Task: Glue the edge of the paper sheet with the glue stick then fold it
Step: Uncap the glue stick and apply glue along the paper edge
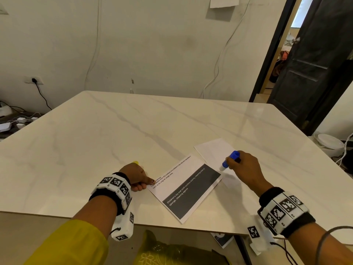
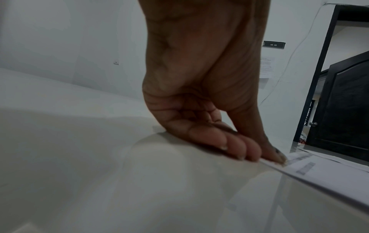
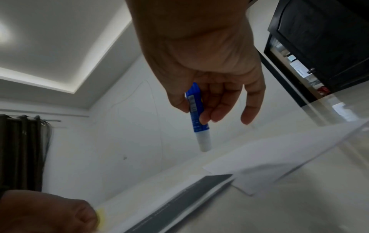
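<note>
A printed paper sheet [image 1: 191, 190] with a dark grey band lies slanted near the table's front edge. My left hand [image 1: 148, 184] pinches its left corner, thumb on top and fingers curled at the edge; in the left wrist view the sheet [image 2: 319, 171] lifts slightly at the hand [image 2: 267, 157]. A small yellow piece [image 1: 135, 162] peeks out behind that hand; whether it is held, I cannot tell. My right hand [image 1: 232, 163] grips a blue glue stick [image 1: 225, 164], its white tip [image 3: 204, 141] pointing down just above the paper's right end, uncapped.
A plain white sheet [image 1: 214, 150] lies partly under the printed one, below my right hand. The marble table [image 1: 114, 140] stretches far and left. A dark door [image 1: 305, 73] stands open at the back right. Cables and chargers lie on the floor at left.
</note>
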`<action>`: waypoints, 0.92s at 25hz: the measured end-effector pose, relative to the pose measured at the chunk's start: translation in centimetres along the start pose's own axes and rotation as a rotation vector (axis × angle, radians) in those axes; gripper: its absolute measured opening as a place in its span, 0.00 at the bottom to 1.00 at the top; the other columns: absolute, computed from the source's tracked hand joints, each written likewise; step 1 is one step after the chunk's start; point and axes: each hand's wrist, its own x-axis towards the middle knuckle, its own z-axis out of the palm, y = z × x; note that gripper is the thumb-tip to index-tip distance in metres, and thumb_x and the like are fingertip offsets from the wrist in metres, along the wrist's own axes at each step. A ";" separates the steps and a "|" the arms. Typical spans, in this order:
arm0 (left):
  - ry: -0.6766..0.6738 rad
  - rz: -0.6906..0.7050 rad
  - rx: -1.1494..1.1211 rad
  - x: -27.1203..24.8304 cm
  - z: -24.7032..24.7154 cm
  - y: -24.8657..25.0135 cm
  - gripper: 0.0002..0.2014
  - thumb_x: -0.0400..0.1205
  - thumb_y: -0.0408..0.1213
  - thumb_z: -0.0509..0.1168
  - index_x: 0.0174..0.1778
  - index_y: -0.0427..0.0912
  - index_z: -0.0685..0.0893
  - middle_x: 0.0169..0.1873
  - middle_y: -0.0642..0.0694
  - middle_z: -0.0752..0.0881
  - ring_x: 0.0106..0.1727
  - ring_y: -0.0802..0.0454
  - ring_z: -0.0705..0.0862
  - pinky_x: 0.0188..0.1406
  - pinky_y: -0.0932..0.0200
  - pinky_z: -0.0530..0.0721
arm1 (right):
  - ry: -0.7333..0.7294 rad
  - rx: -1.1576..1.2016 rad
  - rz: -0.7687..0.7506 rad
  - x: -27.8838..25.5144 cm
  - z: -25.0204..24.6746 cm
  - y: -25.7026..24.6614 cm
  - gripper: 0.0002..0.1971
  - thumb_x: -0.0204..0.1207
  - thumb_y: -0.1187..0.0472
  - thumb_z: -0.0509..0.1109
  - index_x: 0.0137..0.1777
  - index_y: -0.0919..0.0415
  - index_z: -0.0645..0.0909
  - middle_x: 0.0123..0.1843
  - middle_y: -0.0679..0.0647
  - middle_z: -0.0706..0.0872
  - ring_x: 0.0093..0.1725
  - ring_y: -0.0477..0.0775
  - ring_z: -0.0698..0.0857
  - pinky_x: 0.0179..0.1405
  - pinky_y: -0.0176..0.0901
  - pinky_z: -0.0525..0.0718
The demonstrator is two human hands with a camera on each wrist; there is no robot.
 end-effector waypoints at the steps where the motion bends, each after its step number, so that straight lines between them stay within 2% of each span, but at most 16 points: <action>1: -0.001 0.000 0.000 0.0 0.0 0.0 0.15 0.69 0.37 0.77 0.25 0.37 0.77 0.19 0.42 0.82 0.18 0.52 0.76 0.16 0.65 0.76 | -0.015 0.073 -0.048 -0.9 0.0 -1.0 0.08 0.75 0.62 0.67 0.44 0.67 0.83 0.43 0.67 0.87 0.39 0.60 0.81 0.42 0.44 0.76; 2: -0.001 -0.001 -0.003 0.1 0.0 -0.1 0.15 0.69 0.37 0.77 0.25 0.37 0.77 0.19 0.43 0.82 0.17 0.52 0.76 0.16 0.65 0.76 | -0.088 0.136 -0.088 -2.0 0.2 -1.8 0.07 0.73 0.62 0.68 0.42 0.67 0.84 0.41 0.66 0.87 0.38 0.58 0.81 0.42 0.43 0.77; 5: 0.004 0.004 -0.009 0.2 -0.1 -0.3 0.15 0.68 0.37 0.78 0.25 0.37 0.78 0.17 0.44 0.83 0.16 0.52 0.77 0.16 0.65 0.76 | -0.467 0.147 -0.163 -6.0 2.3 -3.5 0.06 0.71 0.58 0.71 0.40 0.61 0.84 0.39 0.62 0.86 0.37 0.50 0.80 0.42 0.39 0.78; 7: 0.004 0.001 -0.001 0.2 -0.2 -0.4 0.15 0.68 0.38 0.78 0.25 0.37 0.78 0.17 0.44 0.83 0.17 0.52 0.77 0.16 0.64 0.76 | -0.602 0.093 -0.186 -7.8 3.6 -3.9 0.03 0.71 0.56 0.71 0.38 0.53 0.82 0.36 0.55 0.85 0.37 0.46 0.80 0.42 0.38 0.79; 9: -0.002 -0.003 0.005 0.2 -0.1 -0.3 0.15 0.68 0.38 0.78 0.25 0.37 0.79 0.17 0.44 0.83 0.17 0.52 0.77 0.17 0.64 0.77 | -0.624 0.083 -0.218 -8.4 4.3 -3.8 0.03 0.71 0.55 0.71 0.37 0.51 0.80 0.35 0.55 0.84 0.37 0.47 0.80 0.43 0.41 0.81; 11: -0.002 -0.003 -0.006 0.2 -0.1 -0.3 0.15 0.68 0.38 0.78 0.25 0.37 0.79 0.17 0.44 0.83 0.16 0.53 0.77 0.17 0.65 0.76 | -0.635 0.064 -0.233 -8.5 4.4 -3.9 0.04 0.71 0.55 0.71 0.37 0.52 0.79 0.34 0.54 0.81 0.37 0.48 0.78 0.43 0.41 0.80; 14: -0.001 0.002 -0.015 0.2 -0.1 -0.3 0.15 0.69 0.37 0.77 0.26 0.36 0.78 0.19 0.43 0.83 0.16 0.53 0.77 0.17 0.65 0.76 | -0.653 0.041 -0.251 -8.5 4.4 -4.0 0.08 0.72 0.54 0.70 0.43 0.59 0.82 0.33 0.51 0.80 0.36 0.47 0.78 0.43 0.38 0.78; 16: -0.003 0.002 -0.007 0.1 -0.1 -0.2 0.14 0.69 0.38 0.77 0.27 0.36 0.79 0.20 0.42 0.83 0.17 0.53 0.77 0.17 0.65 0.77 | -0.652 0.013 -0.271 -8.6 4.5 -4.1 0.13 0.72 0.54 0.70 0.47 0.63 0.83 0.36 0.55 0.82 0.37 0.47 0.78 0.44 0.39 0.80; 17: -0.005 0.003 -0.005 0.1 -0.1 -0.2 0.14 0.69 0.38 0.77 0.27 0.36 0.78 0.21 0.42 0.83 0.17 0.53 0.77 0.17 0.65 0.77 | -0.653 0.004 -0.281 -8.7 4.6 -4.1 0.13 0.72 0.53 0.70 0.49 0.63 0.83 0.37 0.56 0.83 0.37 0.47 0.79 0.45 0.39 0.81; 21: -0.013 0.004 -0.005 0.0 -0.1 -0.1 0.15 0.69 0.38 0.77 0.26 0.37 0.78 0.22 0.41 0.82 0.17 0.53 0.76 0.17 0.65 0.76 | -0.680 0.025 -0.301 -9.0 4.7 -4.2 0.07 0.72 0.54 0.70 0.46 0.56 0.82 0.34 0.45 0.81 0.35 0.44 0.79 0.42 0.32 0.78; 23: -0.011 0.006 -0.014 0.1 -0.1 -0.2 0.15 0.69 0.37 0.77 0.27 0.36 0.78 0.22 0.41 0.83 0.17 0.52 0.76 0.17 0.64 0.76 | -0.677 0.016 -0.293 -8.8 4.7 -4.1 0.08 0.72 0.54 0.70 0.47 0.57 0.82 0.36 0.50 0.82 0.36 0.44 0.79 0.44 0.34 0.79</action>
